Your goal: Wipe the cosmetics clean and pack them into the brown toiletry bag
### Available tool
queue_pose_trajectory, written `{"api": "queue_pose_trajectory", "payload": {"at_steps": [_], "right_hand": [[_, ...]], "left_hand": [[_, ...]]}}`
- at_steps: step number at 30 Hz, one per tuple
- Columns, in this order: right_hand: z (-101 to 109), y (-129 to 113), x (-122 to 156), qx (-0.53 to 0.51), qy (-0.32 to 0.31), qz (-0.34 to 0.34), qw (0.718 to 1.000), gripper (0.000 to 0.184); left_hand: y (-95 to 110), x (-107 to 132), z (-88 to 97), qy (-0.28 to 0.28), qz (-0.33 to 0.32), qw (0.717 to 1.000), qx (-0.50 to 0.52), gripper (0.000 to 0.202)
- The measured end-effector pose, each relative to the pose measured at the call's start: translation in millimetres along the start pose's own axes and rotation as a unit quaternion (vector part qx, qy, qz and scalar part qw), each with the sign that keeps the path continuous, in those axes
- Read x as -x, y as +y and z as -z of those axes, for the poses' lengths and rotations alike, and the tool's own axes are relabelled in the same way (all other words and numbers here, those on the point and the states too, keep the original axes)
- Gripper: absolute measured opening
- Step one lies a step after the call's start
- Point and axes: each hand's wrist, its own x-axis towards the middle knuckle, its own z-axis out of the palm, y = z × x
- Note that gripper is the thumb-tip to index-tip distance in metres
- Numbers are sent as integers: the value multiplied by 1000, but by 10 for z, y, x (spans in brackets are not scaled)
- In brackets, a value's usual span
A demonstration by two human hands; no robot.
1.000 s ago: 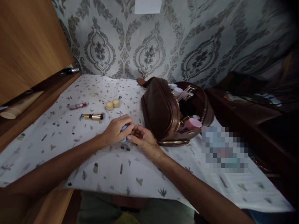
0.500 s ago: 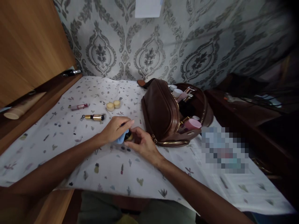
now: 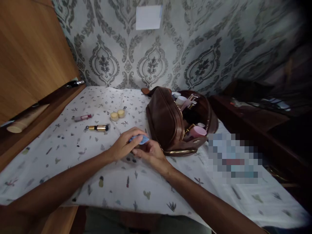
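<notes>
My left hand [image 3: 125, 144] is closed on a light blue cloth [image 3: 140, 139], its thumb pressing on top of it. Close against it, my right hand [image 3: 153, 156] is closed round a small item that the cloth and fingers now mostly hide; half a second ago it showed as dark with a yellowish rim. Just right of my hands stands a brown zippered cosmetics bag [image 3: 163, 120], open at the top. A pink-topped container [image 3: 198, 131] and several white-capped items show inside it.
Left of my hands lie a gold and black tube [image 3: 98, 128], a pink tube [image 3: 83, 118] and two small cream-coloured jars [image 3: 117, 115]. A wooden cabinet [image 3: 34, 48] borders the left side. A blurred-out patch [image 3: 234, 159] covers something on the right of the printed tablecloth [image 3: 109, 188].
The blue cloth has moved right and up, over the small item, with my left hand. The dark part of that item is now covered. The camera view has tilted slightly upward.
</notes>
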Motion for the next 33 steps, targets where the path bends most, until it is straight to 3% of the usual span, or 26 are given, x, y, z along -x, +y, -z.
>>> {"api": "queue_pose_trajectory", "payload": {"at_steps": [2, 6, 10, 14, 17, 20, 23, 26, 28, 30, 33], "right_hand": [[12, -6, 0, -19, 9, -3, 1000, 41], [15, 2, -4, -126, 16, -22, 992, 41], [18, 5, -15, -219, 16, -57, 974, 38], [26, 9, -23, -230, -19, -89, 969, 43], [16, 21, -17, -191, -43, -100, 976, 50], [-7, 36, -12, -151, -38, -76, 985, 56], [-17, 27, -3, -93, -30, -15, 995, 59], [1, -25, 26, 47, -3, 106, 993, 57], [22, -65, 57, 159, 29, 207, 965, 50], [42, -87, 85, 253, 55, 298, 919, 45], [57, -83, 109, 355, 65, 372, 855, 41]], "left_hand": [[-12, 12, 29, -35, -66, 997, -16, 45], [-70, -8, 115, -41, -142, 988, -47, 44], [-114, 2, 148, -12, -163, 976, -142, 41], [-112, 32, 172, 9, -180, 960, -215, 39], [-66, 38, 191, 23, -159, 962, -221, 38], [-18, 28, 200, 57, -76, 977, -192, 43], [-12, 0, 193, 130, 34, 981, -141, 50], [-39, -29, 139, 161, 129, 976, -63, 58], [-63, -27, 71, 125, 182, 975, 19, 64], [-94, 1, 7, 82, 217, 968, 96, 70], [-163, 76, 1, 82, 213, 969, 96, 66]]}}
